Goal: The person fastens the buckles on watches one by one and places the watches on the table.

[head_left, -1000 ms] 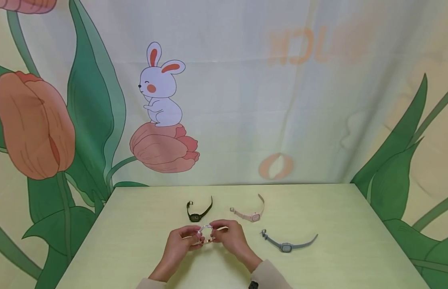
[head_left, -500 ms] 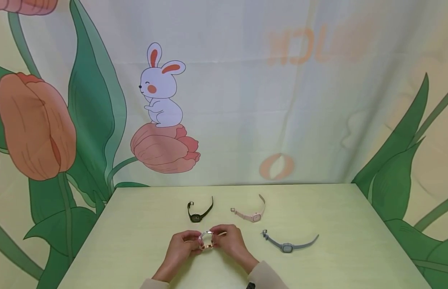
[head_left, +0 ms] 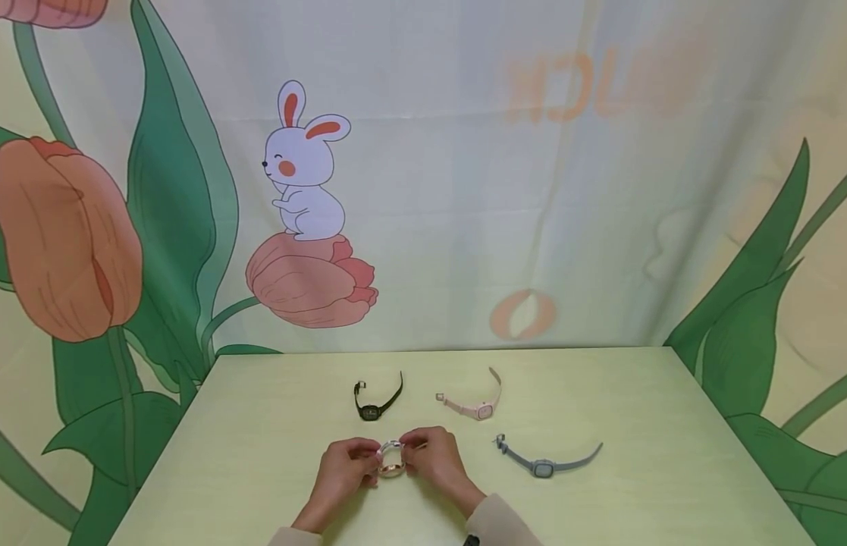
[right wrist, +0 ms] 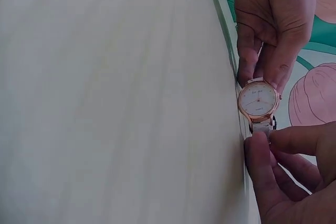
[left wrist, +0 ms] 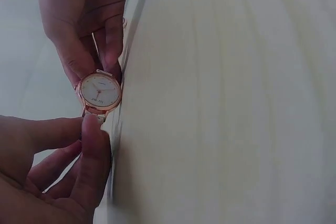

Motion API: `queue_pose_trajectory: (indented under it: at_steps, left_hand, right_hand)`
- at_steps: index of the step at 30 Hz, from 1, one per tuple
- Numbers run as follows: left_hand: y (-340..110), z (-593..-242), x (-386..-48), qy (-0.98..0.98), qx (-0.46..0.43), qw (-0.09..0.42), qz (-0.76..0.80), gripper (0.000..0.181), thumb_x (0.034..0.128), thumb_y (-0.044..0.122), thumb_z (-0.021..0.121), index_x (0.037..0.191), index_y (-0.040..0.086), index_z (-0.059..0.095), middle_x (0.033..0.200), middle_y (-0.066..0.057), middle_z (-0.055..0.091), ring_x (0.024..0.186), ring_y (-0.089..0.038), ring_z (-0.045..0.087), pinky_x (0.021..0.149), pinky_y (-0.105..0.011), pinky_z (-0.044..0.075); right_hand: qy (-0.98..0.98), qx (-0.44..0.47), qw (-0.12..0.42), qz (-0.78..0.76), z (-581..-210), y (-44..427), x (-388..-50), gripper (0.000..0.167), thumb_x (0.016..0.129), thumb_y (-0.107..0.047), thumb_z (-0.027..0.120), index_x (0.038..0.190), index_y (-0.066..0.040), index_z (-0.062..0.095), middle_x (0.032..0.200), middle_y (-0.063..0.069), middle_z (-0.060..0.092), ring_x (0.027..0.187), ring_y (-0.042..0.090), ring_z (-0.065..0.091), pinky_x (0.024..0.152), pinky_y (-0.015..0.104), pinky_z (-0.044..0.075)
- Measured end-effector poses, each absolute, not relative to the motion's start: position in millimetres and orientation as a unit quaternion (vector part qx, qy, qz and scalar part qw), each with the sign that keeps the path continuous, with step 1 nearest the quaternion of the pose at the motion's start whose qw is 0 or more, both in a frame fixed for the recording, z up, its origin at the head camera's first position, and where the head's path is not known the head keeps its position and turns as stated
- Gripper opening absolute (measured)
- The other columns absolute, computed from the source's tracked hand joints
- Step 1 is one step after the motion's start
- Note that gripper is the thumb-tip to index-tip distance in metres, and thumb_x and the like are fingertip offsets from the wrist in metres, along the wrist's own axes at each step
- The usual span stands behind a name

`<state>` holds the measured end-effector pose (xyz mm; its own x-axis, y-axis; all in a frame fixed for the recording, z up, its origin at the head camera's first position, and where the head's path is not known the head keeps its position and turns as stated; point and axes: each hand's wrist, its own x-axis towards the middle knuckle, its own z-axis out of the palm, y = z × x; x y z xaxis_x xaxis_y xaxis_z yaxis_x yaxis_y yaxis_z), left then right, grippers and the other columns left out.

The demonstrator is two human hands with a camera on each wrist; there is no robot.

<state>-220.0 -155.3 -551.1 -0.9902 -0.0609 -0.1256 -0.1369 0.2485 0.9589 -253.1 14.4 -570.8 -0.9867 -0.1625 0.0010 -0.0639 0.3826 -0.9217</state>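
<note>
A wristwatch [head_left: 392,470] with a rose-gold case, white dial and white strap is held between both hands, its strap bent into a ring. The left hand [head_left: 343,469] pinches one side of the strap between thumb and fingers, close to the case in the left wrist view. On the opposite side, the right hand [head_left: 433,459] pinches the strap too. The dial [left wrist: 100,90] faces the person and shows in both wrist views. Fingers hide parts of the strap. Whether the watch touches the table cannot be told.
Beyond the hands, a black watch [head_left: 371,412] and a pink watch [head_left: 484,411] lie on the pale table [head_left: 225,447]. A grey-blue watch [head_left: 542,469] lies to the right of the right hand. A printed curtain [head_left: 423,189] hangs behind the table's far edge.
Both hands have come slightly down and nearer the person with the watch. Its ring has opened a little more to view, and its case now shows more plainly. The other watches have stayed put.
</note>
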Motion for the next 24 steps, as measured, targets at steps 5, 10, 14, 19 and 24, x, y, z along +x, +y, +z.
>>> queue_pose_trajectory:
  at_steps: [5, 10, 14, 19, 24]
  left_hand:
    - [-156.3, -551.4, -220.4, 0.811, -0.066, 0.025, 0.581, 0.019, 0.0834, -0.001, 0.073, 0.101, -0.007, 0.070, 0.081, -0.011, 0.072, 0.054, -0.013, 0.059, 0.051, -0.032, 0.055]
    - [-158.5, -551.7, -220.6, 0.814, -0.070, 0.031, 0.576, 0.021, 0.0842, 0.003, 0.073, 0.102, -0.008, 0.069, 0.081, -0.010, 0.071, 0.054, -0.013, 0.060, 0.051, -0.032, 0.055]
    - [-160.7, -551.6, -220.2, 0.823, -0.069, 0.033, 0.562, 0.023, 0.0841, 0.006, 0.074, 0.103, -0.007, 0.069, 0.081, -0.009, 0.071, 0.057, -0.015, 0.062, 0.054, -0.031, 0.056]
    - [-165.3, -546.7, -217.4, 0.835, -0.063, 0.025, 0.546, 0.023, 0.0849, 0.006, 0.072, 0.104, -0.006, 0.069, 0.085, -0.010, 0.072, 0.062, -0.020, 0.066, 0.058, -0.034, 0.058]
    - [-170.1, -539.9, -218.3, 0.834, -0.053, 0.012, 0.549, 0.023, 0.0877, 0.007, 0.070, 0.108, -0.005, 0.069, 0.090, -0.011, 0.071, 0.068, -0.024, 0.070, 0.061, -0.035, 0.059]
  right_hand:
    - [0.844, -0.058, 0.038, -0.532, -570.0, 12.2, -253.2, 0.010, 0.082, -0.004, 0.072, 0.091, -0.007, 0.077, 0.071, 0.000, 0.072, 0.046, 0.007, 0.059, 0.045, 0.022, 0.047]
    - [0.833, -0.050, 0.050, -0.549, -568.5, 12.1, -252.2, 0.008, 0.082, -0.003, 0.072, 0.089, -0.005, 0.075, 0.071, 0.002, 0.071, 0.046, 0.009, 0.058, 0.045, 0.022, 0.048]
    - [0.828, -0.053, 0.058, -0.556, -567.5, 15.7, -251.0, 0.008, 0.081, -0.004, 0.072, 0.089, -0.004, 0.074, 0.071, 0.002, 0.070, 0.047, 0.010, 0.059, 0.045, 0.022, 0.048]
    - [0.833, -0.066, 0.053, -0.546, -564.0, 24.2, -250.9, 0.010, 0.081, -0.006, 0.074, 0.091, -0.004, 0.074, 0.075, 0.001, 0.071, 0.052, 0.010, 0.061, 0.048, 0.024, 0.051]
    - [0.824, -0.086, 0.046, -0.559, -557.2, 32.4, -254.7, 0.012, 0.084, -0.007, 0.074, 0.095, -0.002, 0.073, 0.080, 0.005, 0.072, 0.063, 0.017, 0.067, 0.052, 0.025, 0.054]
